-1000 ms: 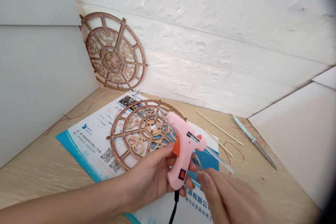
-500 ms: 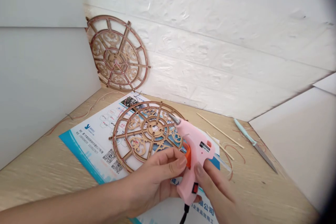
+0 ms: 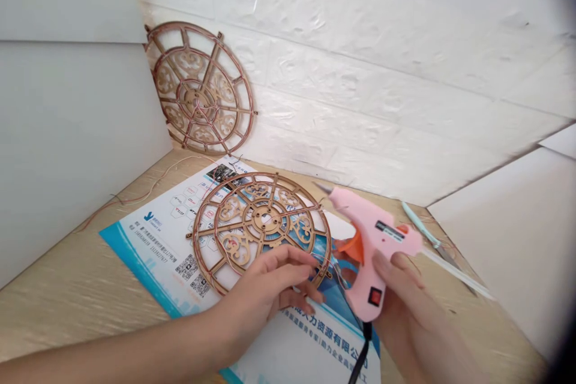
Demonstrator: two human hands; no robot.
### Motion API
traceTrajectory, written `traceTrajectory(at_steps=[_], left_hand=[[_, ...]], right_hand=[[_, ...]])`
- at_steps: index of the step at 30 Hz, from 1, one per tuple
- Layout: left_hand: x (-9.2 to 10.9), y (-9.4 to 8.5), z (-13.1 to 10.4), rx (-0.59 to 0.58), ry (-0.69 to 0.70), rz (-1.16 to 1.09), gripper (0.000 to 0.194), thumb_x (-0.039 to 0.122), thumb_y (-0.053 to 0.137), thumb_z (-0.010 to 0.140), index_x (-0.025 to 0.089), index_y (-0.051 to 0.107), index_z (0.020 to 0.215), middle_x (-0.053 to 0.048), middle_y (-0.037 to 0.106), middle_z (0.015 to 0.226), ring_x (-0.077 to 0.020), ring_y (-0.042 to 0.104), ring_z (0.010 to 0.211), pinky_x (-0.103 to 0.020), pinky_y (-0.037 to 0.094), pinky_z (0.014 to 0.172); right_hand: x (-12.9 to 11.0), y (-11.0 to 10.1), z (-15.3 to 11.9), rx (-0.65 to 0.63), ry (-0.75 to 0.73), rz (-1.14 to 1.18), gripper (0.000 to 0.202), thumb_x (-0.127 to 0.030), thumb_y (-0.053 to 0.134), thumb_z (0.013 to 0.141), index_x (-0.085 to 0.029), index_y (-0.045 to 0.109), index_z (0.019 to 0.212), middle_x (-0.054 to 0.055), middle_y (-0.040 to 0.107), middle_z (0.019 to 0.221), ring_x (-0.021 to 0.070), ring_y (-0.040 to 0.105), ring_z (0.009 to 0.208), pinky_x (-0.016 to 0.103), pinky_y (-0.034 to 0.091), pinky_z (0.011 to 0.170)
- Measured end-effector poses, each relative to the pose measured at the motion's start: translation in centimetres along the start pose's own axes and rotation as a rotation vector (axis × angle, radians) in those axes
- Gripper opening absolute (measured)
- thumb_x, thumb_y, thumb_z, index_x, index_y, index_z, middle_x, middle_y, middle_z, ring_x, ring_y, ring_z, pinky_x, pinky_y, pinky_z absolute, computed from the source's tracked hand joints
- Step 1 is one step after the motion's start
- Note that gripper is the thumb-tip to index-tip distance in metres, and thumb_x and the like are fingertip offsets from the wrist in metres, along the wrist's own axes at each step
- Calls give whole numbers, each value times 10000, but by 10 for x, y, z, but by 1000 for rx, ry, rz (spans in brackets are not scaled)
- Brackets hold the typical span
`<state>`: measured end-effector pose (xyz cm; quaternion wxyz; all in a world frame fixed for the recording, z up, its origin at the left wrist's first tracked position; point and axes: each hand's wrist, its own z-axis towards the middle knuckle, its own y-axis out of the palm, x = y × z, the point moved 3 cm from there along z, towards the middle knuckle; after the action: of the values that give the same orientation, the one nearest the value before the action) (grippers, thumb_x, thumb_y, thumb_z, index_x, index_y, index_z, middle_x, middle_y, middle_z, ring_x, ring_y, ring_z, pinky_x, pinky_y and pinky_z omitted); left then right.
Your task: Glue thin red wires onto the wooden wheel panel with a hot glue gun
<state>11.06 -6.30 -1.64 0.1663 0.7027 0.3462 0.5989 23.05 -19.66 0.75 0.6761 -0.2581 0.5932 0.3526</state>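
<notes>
A pink glue gun with an orange trigger is in my right hand, its nozzle pointing up and left. A clear glue stick sticks out of its back end. My left hand is at the lower right edge of a round wooden openwork disc, fingers curled near thin wires; what it holds, if anything, is too small to make out. The disc lies on a white and blue printed sheet.
A second round disc leans against the white wall at the back left. Thin wires trail over the wooden table. A knife with a light blue handle lies at the right, partly behind the glue gun.
The glue gun and my right hand have moved right, away from my left hand. My left hand has come off the gun and dropped slightly beside the disc's edge.
</notes>
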Motion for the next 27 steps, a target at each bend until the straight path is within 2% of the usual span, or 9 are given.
traceTrajectory(at_steps=[2,4,9,11,14,17,19,22,27], left_hand=[[-5,2,-2,-66,-45,96,360,456,815,748,176,629,875,10,626,665,-119,618,588,-190,479,531],[-10,7,-7,-150,-92,210,335,471,752,769,179,615,862,11,600,616,-122,562,516,-197,425,469],[1,17,-25,-232,-73,561,105,256,633,901,181,701,929,11,595,706,-106,539,615,-190,395,568],[11,19,-29,-266,-12,696,129,152,639,912,197,752,956,4,622,778,-109,541,683,-199,415,659],[17,21,-33,-499,273,1170,231,115,562,1012,207,759,1088,-30,730,900,-148,643,788,-232,448,739],[8,18,-36,-700,655,1657,106,149,600,1009,160,697,1048,-21,722,823,-170,642,694,-292,420,578],[-1,13,-36,-728,809,1831,12,151,648,969,162,646,967,16,660,736,-164,571,600,-323,379,503],[-9,8,-34,-711,884,1903,53,145,644,956,170,603,935,29,609,694,-163,503,554,-339,344,466],[-8,10,-34,-701,818,1911,127,198,695,940,194,568,938,54,630,727,-146,545,557,-336,367,468]], right_hand=[[-21,2,8,33,-66,60,187,-307,666,976,-268,754,1137,73,818,1008,249,800,781,309,676,641],[-35,7,13,21,-93,98,172,-291,713,934,-263,779,1090,71,816,939,224,785,724,259,648,589],[-36,7,15,-20,17,117,168,-358,694,926,-229,796,959,58,746,713,159,654,518,214,554,462],[-34,4,15,-60,93,53,245,-422,686,913,-198,785,905,71,704,650,160,582,460,229,492,401],[-34,1,14,-110,172,-22,348,-508,702,871,-171,769,819,80,654,561,150,475,399,247,396,364],[-33,-1,11,-17,316,16,337,-494,772,803,-162,761,746,67,635,529,99,397,373,216,295,367],[-31,-2,9,53,396,24,338,-479,843,740,-162,746,676,58,617,504,94,417,385,210,282,386],[-26,-1,8,58,441,-10,473,-576,900,695,-159,709,580,46,563,447,87,422,391,203,260,405],[-19,-3,10,-26,495,-21,534,-651,856,736,-133,764,652,73,634,535,52,414,384,191,247,407]])
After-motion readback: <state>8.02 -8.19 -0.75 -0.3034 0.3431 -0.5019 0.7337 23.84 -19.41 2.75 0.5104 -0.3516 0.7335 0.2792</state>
